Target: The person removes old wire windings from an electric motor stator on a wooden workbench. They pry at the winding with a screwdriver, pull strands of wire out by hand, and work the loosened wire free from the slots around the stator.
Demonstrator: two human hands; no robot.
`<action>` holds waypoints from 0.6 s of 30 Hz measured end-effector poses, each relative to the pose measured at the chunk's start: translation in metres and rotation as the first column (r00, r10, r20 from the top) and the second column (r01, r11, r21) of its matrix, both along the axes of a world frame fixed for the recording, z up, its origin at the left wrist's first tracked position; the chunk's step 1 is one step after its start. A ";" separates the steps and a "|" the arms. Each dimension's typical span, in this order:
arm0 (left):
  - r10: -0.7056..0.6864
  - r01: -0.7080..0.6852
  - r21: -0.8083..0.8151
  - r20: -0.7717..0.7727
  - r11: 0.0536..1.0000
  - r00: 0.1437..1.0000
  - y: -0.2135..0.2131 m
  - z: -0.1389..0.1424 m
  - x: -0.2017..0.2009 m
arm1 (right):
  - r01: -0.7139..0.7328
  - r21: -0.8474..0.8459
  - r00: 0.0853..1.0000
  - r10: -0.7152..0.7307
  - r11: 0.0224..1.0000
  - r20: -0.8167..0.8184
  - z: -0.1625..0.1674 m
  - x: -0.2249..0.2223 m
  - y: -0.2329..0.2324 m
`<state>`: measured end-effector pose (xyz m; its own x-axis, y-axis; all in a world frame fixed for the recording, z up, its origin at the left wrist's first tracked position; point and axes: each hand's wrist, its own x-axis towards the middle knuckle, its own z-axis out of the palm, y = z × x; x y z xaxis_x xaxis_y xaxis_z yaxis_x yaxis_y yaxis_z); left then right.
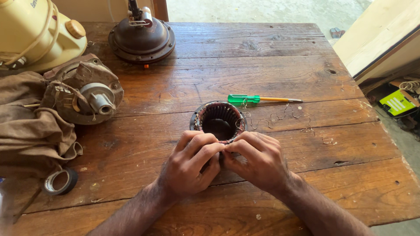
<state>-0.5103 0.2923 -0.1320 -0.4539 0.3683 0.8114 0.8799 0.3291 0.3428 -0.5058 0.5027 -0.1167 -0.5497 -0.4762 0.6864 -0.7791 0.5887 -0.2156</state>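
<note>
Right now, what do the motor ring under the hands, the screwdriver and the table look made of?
Motor ring: dark metal core, looks like steel, dull; reddish copper-like winding at the rim. Both hands, left hand and right hand, pinch its near edge.
Screwdriver: clear green plastic handle, shaft yellowish, then thin grey metal.
Table: weathered brown wood planks, with visible grain, knots and cracks.

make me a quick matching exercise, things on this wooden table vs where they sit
Things:
1. screwdriver
2. tape roll
3. stator ring
4. dome-shaped motor housing

Places:
A. left front, beside the brown cloth
B. far edge of the table
C. at the fingertips of both hands
D. just beyond the ring, lying sideways

Pairs: 1-D, 2-A, 3-C, 4-B
</note>
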 end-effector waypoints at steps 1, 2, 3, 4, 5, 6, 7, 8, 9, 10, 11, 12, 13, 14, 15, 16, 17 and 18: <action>-0.003 0.003 -0.001 -0.003 1.000 1.000 0.000 0.000 -0.001 | -0.003 0.005 1.000 0.003 1.000 0.001 -0.001 -0.001 0.001; -0.007 0.007 -0.003 -0.006 1.000 1.000 0.000 -0.001 -0.001 | -0.036 -0.009 0.999 0.036 0.999 -0.006 -0.001 -0.003 0.001; -0.011 0.011 -0.006 -0.005 1.000 1.000 0.000 -0.002 -0.001 | -0.070 -0.024 0.998 0.069 0.997 -0.010 -0.001 -0.004 0.001; -0.007 0.007 -0.006 -0.005 1.000 1.000 -0.001 -0.003 -0.001 | -0.102 -0.040 0.995 0.101 0.994 -0.010 -0.001 -0.005 0.001; -0.002 0.002 -0.007 -0.003 1.000 1.000 -0.001 -0.005 -0.001 | -0.085 -0.039 0.996 0.085 0.996 0.008 0.001 -0.006 0.002; 0.003 -0.003 -0.007 -0.001 1.000 1.000 -0.001 -0.006 0.000 | -0.069 -0.036 0.997 0.070 0.997 0.026 0.002 -0.005 0.003; -0.013 0.013 0.012 0.005 1.000 1.000 -0.002 -0.008 -0.001 | -0.055 -0.033 0.998 0.056 0.998 0.041 0.004 -0.005 0.005; -0.028 0.028 0.032 0.011 0.999 1.000 -0.002 -0.010 -0.001 | -0.045 -0.026 0.997 0.046 0.999 0.057 0.006 -0.004 0.006; -0.041 0.040 0.054 0.017 0.998 0.999 -0.003 -0.012 -0.001 | -0.037 -0.018 0.997 0.038 0.999 0.073 0.008 -0.003 0.007; -0.046 0.045 0.056 0.017 0.997 0.999 -0.003 -0.014 -0.001 | -0.029 -0.009 0.996 0.030 1.000 0.088 0.009 -0.002 0.007; -0.050 0.049 0.058 0.017 0.997 0.999 -0.002 -0.016 -0.002 | -0.043 -0.009 0.993 0.044 0.999 0.112 0.010 -0.001 0.007; -0.055 0.054 0.060 0.015 0.997 0.998 -0.002 -0.017 -0.002 | -0.057 -0.009 0.989 0.057 0.998 0.135 0.010 -0.001 0.006; -0.055 0.054 0.055 0.017 0.997 0.998 -0.003 -0.018 -0.002 | -0.069 -0.010 0.985 0.070 0.998 0.157 0.009 0.000 0.006; -0.057 0.056 0.049 0.018 0.997 0.998 -0.003 -0.019 -0.002 | -0.073 -0.017 0.990 0.074 0.997 0.120 0.008 0.000 0.005; -0.060 0.059 0.043 0.018 0.997 0.998 -0.003 -0.020 -0.003 | -0.076 -0.024 0.994 0.077 0.997 0.081 0.006 0.000 0.005; -0.059 0.059 0.035 0.014 0.998 0.998 -0.003 -0.020 -0.003 | -0.078 -0.030 0.996 0.079 0.996 0.042 0.004 -0.001 0.005; -0.059 0.058 0.026 0.011 0.998 0.998 -0.003 -0.021 -0.003 | -0.067 -0.041 0.996 0.069 0.997 0.056 0.001 -0.001 0.006; -0.058 0.057 0.019 0.009 0.998 0.998 -0.004 -0.021 -0.003 | -0.056 -0.051 0.996 0.060 0.997 0.071 -0.002 -0.002 0.007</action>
<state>-0.5132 0.2888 -0.1530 -0.4405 0.3787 0.8140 0.8937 0.2714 0.3574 -0.5075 0.5097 -0.1182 -0.5711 -0.4756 0.6691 -0.7930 0.5304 -0.2998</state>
